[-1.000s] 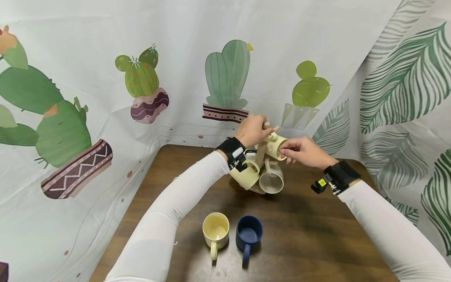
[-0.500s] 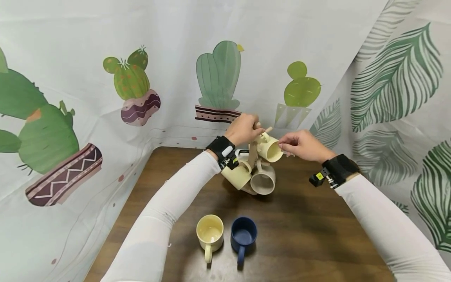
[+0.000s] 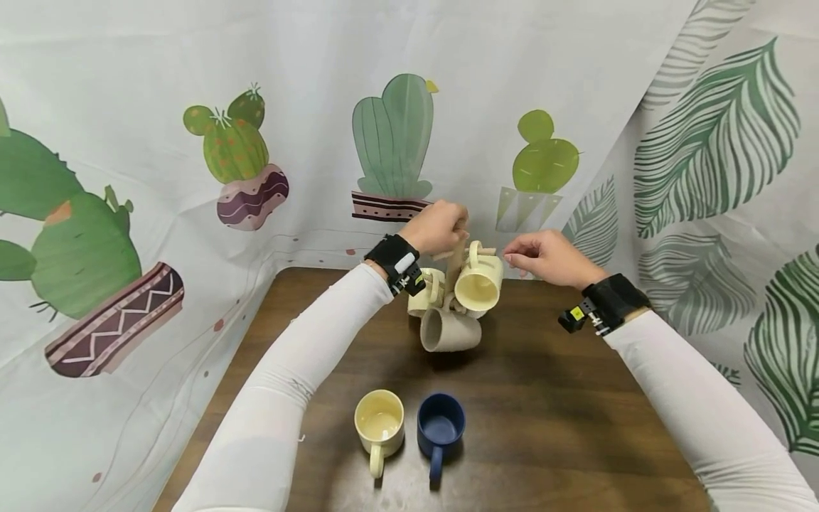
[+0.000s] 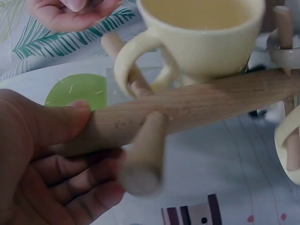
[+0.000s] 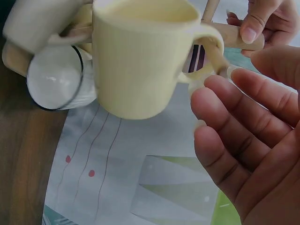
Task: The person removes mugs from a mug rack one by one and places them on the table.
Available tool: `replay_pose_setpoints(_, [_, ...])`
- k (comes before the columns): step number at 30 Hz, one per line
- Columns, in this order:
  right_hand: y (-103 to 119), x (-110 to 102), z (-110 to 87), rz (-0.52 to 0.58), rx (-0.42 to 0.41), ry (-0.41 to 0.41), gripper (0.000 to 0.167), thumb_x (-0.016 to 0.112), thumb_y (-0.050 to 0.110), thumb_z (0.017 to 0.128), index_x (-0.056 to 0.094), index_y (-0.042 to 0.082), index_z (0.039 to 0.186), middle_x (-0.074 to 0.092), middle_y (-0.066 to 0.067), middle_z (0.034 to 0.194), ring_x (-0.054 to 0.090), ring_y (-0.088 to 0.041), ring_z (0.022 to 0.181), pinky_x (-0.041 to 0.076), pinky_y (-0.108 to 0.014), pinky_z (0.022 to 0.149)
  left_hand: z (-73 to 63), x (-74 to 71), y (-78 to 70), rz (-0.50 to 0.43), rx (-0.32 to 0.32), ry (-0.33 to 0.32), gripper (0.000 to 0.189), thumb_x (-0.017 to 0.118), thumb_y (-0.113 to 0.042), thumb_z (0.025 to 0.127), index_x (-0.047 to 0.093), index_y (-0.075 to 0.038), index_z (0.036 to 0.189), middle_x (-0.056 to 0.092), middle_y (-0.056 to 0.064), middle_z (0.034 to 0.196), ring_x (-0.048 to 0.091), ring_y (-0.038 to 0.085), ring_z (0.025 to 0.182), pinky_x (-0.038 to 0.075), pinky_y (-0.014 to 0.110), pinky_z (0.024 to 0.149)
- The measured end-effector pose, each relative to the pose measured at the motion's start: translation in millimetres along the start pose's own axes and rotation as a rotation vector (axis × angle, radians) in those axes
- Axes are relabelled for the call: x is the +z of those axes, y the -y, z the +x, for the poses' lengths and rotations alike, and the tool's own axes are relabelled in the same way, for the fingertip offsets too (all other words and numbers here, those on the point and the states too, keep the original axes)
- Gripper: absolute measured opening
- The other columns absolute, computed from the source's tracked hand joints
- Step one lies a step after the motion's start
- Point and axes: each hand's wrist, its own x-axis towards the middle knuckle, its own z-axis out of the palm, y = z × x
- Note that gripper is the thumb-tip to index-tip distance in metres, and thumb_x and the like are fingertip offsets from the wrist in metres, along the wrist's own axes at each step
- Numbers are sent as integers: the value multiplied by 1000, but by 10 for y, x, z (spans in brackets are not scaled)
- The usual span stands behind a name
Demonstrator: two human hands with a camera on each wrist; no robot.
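My left hand (image 3: 437, 226) grips the top of the post of a wooden mug tree (image 4: 206, 101), thumb on one side and fingers curled on the other. From a peg on the right hangs a pale yellow mug (image 3: 488, 272) by its handle. My right hand (image 3: 542, 257) is just right of this mug, its fingers loosely bent and holding nothing. Lower on the tree hang a beige-grey mug (image 3: 457, 334), another pale yellow mug (image 3: 419, 293) and a white mug with a dark rim (image 5: 55, 77). The tree's base is hidden behind the mugs in the head view.
On the brown wooden table (image 3: 544, 427), nearer to me, a yellow mug (image 3: 379, 419) and a dark blue mug (image 3: 441, 423) stand upright with handles toward me. A white cloth (image 3: 307, 107) printed with cacti and leaves hangs behind the table.
The mug tree has turned in my left hand; the beige-grey mug's mouth has swung left and the upper yellow mug now faces me. My right fingers, earlier at that yellow mug's rim, are now apart from it.
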Motion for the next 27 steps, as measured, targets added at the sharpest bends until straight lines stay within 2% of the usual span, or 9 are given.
replay_pose_setpoints(4, [22, 8, 28, -15, 9, 5, 18, 64, 16, 103, 77, 6, 111, 76, -6, 91, 67, -12, 72, 50, -27, 60, 9, -56, 19, -28, 63, 35, 31, 51, 5, 96, 39, -13, 74, 31, 1, 73, 30, 15, 67, 27, 28, 67])
replay_pose_setpoints(7, [32, 14, 63, -29, 11, 11, 19, 64, 18, 104, 77, 7, 112, 76, -5, 91, 67, -14, 72, 48, -27, 61, 39, -98, 46, -44, 111, 75, 27, 49, 9, 95, 49, -12, 78, 36, 1, 73, 33, 15, 68, 31, 27, 69])
replay_pose_setpoints(9, [38, 14, 89, -36, 4, 14, 19, 63, 19, 104, 76, 8, 112, 75, -5, 90, 66, -14, 72, 47, -27, 61, 62, -131, 72, -57, 142, 109, 22, 52, 9, 97, 57, -8, 84, 41, 1, 75, 38, 15, 70, 34, 28, 71])
replay_pose_setpoints(13, [50, 19, 136, -47, -19, 12, 18, 63, 18, 104, 76, 8, 111, 75, -4, 89, 64, -10, 69, 45, -27, 60, 103, -178, 139, -82, 194, 164, 15, 61, 6, 98, 70, -2, 107, 58, 4, 85, 53, 17, 81, 44, 29, 78])
replay_pose_setpoints(16, [55, 36, 163, -51, -37, 15, 17, 64, 17, 103, 76, 8, 110, 76, -4, 89, 65, -10, 68, 47, -27, 60, 112, -182, 184, -89, 215, 195, 23, 64, 2, 99, 70, -3, 121, 68, 8, 100, 62, 18, 94, 50, 31, 88])
replay_pose_setpoints(19, [59, 66, 190, -56, -42, 22, 16, 66, 17, 102, 77, 7, 109, 77, -4, 89, 66, -11, 69, 50, -27, 61, 109, -181, 207, -87, 226, 222, 27, 63, 0, 101, 68, -5, 127, 71, 9, 109, 64, 19, 102, 51, 33, 94])
replay_pose_setpoints(27, [127, 130, 218, -62, -23, 38, 22, 65, 18, 103, 76, 6, 117, 77, -9, 96, 69, -14, 72, 51, -30, 62, 113, -174, 169, -90, 258, 250, 25, 59, -1, 103, 67, -4, 127, 65, 9, 103, 57, 19, 93, 48, 32, 87])
